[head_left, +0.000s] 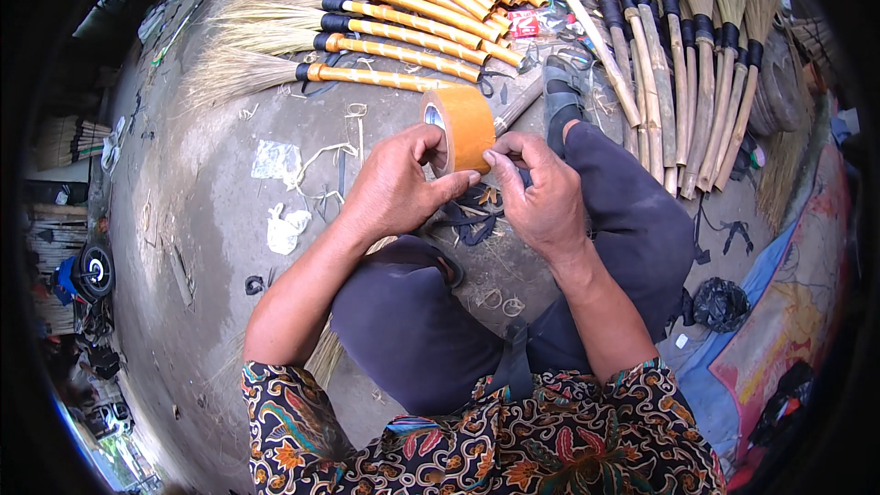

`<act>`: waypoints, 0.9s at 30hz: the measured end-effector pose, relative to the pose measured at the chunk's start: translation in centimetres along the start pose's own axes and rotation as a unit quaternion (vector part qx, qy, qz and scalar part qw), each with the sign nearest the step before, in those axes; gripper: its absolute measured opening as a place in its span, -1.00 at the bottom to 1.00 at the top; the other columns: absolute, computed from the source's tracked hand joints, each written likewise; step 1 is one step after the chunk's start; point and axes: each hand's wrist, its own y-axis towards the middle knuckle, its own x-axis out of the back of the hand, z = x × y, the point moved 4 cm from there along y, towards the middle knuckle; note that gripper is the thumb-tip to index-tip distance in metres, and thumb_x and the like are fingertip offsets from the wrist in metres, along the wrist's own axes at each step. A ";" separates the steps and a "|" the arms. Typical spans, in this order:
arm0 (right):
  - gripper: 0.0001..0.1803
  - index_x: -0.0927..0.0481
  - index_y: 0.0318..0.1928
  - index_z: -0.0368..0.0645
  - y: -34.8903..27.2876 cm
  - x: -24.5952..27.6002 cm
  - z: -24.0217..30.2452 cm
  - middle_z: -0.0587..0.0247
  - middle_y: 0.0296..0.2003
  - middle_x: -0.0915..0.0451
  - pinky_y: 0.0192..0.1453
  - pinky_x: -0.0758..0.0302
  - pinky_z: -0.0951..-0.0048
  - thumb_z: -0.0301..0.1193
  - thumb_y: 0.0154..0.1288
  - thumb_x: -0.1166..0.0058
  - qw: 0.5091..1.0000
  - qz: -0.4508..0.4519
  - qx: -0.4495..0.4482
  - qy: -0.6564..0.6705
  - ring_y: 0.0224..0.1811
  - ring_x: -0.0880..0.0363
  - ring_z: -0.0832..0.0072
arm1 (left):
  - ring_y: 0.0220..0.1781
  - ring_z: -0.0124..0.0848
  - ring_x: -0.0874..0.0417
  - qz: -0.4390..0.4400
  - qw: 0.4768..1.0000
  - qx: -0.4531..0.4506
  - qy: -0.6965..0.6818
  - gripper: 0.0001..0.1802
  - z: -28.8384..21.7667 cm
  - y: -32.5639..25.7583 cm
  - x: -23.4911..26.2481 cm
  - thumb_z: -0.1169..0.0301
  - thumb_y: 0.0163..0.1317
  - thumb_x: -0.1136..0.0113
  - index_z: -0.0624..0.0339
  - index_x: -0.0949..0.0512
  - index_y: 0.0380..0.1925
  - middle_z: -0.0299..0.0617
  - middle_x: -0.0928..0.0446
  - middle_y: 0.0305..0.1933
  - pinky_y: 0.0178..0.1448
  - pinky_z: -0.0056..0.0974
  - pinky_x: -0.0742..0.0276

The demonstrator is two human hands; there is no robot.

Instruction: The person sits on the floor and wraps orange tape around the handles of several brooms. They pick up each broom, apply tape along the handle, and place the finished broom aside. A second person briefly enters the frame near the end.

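Observation:
An orange-brown roll of wide tape [463,126] is held up above my knees. My left hand [396,185] grips it from the left side, fingers curled through and around its core. At the roll's lower right edge my right hand [534,188] pinches the tape with thumb and fingertips. Both forearms come up from the lower edge over my dark trousers [417,330]. I sit on a grey concrete floor [202,202].
Several grass brooms with yellow-wrapped handles [394,50] lie in a row at the top left. More brooms with bamboo handles [683,82] lie at the top right. A sandal [561,96], paper scraps [284,225], black straps and a black bag [720,302] litter the floor.

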 end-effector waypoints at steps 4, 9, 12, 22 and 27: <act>-0.83 -0.64 0.00 -0.28 0.1 0.1 0.2 -0.01 -0.18 -0.77 -0.08 -0.73 0.22 -0.54 0.49 -0.32 0.998 -0.047 0.017 0.031 -0.16 -0.84 0.11 | -0.25 -0.19 -0.69 0.000 0.999 0.010 -0.049 -0.54 0.1 0.0 -0.1 0.17 0.16 -0.68 0.28 -0.74 -0.12 -0.01 -0.68 -0.26 -0.08 -0.13 -0.61; -0.74 -0.61 0.15 -0.35 -0.1 -1.1 -0.4 0.06 -0.06 -0.78 0.16 -0.72 0.35 -0.53 0.55 -0.28 0.997 -0.011 -0.019 0.073 0.01 -0.81 0.38 | -0.19 -0.42 -0.71 0.027 0.990 0.061 -0.125 -0.60 0.8 0.0 -0.5 0.25 0.24 -0.64 0.32 -0.73 -0.09 -0.12 -0.73 -0.25 -0.02 -0.25 -0.65; -0.66 -0.55 0.24 -0.36 -0.4 -2.4 -1.3 0.02 -0.01 -0.76 0.26 -0.65 0.33 -0.43 0.62 -0.24 0.952 -0.034 -0.080 0.294 0.10 -0.77 0.32 | -0.15 -0.51 -0.69 0.035 0.964 0.075 -0.252 -0.60 0.9 0.1 -0.7 0.30 0.29 -0.61 0.35 -0.71 -0.03 -0.17 -0.73 -0.23 0.01 -0.31 -0.66; -0.63 -0.61 0.23 -0.40 -1.7 -2.1 -2.9 -0.05 0.02 -0.76 0.23 -0.63 0.26 -0.36 0.63 -0.23 0.995 0.053 -0.055 0.057 0.11 -0.75 0.30 | 0.06 -0.35 -0.81 -0.140 0.989 -0.037 0.009 -0.71 -1.3 0.2 2.3 0.40 0.45 -0.43 0.32 -0.73 0.08 -0.07 -0.77 0.00 0.19 -0.22 -0.71; -0.65 -0.64 0.16 -0.40 -1.5 -2.5 -1.9 -0.19 0.00 -0.76 0.22 -0.61 0.11 -0.39 0.55 -0.28 0.999 0.037 0.029 -0.027 0.08 -0.76 -0.01 | 0.01 -0.05 -0.85 -0.111 0.985 -0.096 0.085 -0.80 -2.4 0.2 2.0 0.42 0.33 -0.49 0.25 -0.81 -0.09 0.03 -0.80 -0.06 0.14 -0.11 -0.73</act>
